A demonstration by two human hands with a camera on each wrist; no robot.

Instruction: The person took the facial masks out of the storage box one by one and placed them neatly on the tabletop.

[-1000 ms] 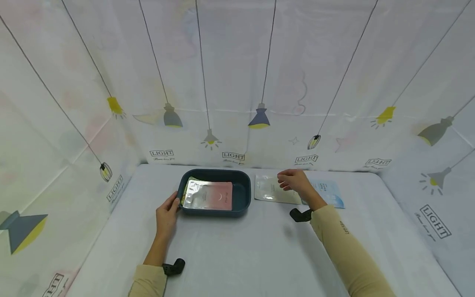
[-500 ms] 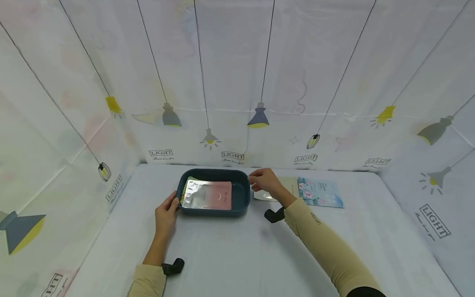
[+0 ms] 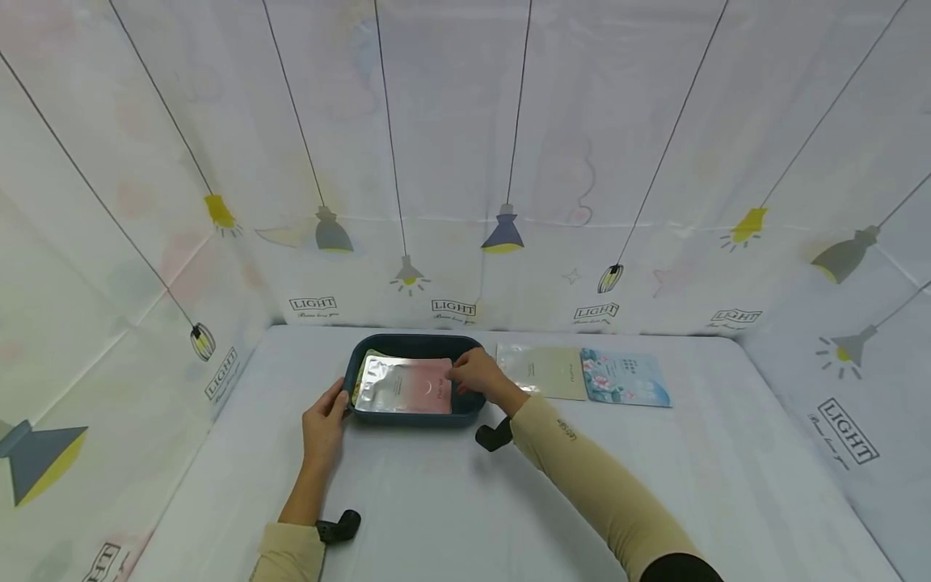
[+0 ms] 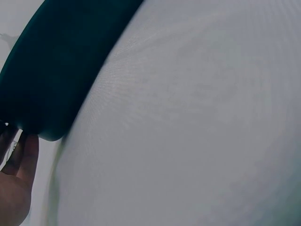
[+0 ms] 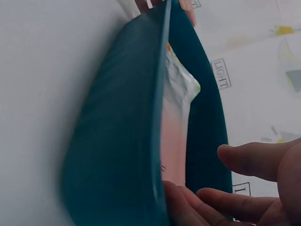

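A dark teal plastic bin (image 3: 414, 420) sits near the back of the white table. Inside it lies a silver-and-pink foil face mask packet (image 3: 407, 386), over a partly hidden yellow-green packet (image 3: 357, 390). At the bin's left end, my left hand (image 3: 323, 428) grips the rim, with digits on both sides of the wall. My right hand (image 3: 483, 376) reaches over the right end; its fingers (image 5: 221, 202) dip in at the pink end of the packet. In the right wrist view the thumb (image 5: 254, 160) stands apart from those fingers, nothing pinched between them.
Right of the bin lie a cream-and-silver packet (image 3: 549, 372) and a blue floral packet (image 3: 627, 377), side by side and flat on the white tabletop (image 3: 436, 501). A white curtain (image 3: 465, 145) printed with lamps hangs behind the table and along its sides.
My right hand has travelled left from above the cream packet, across the bin's right rim, to the pink packet's end. The left hand has stayed on the bin's left end.
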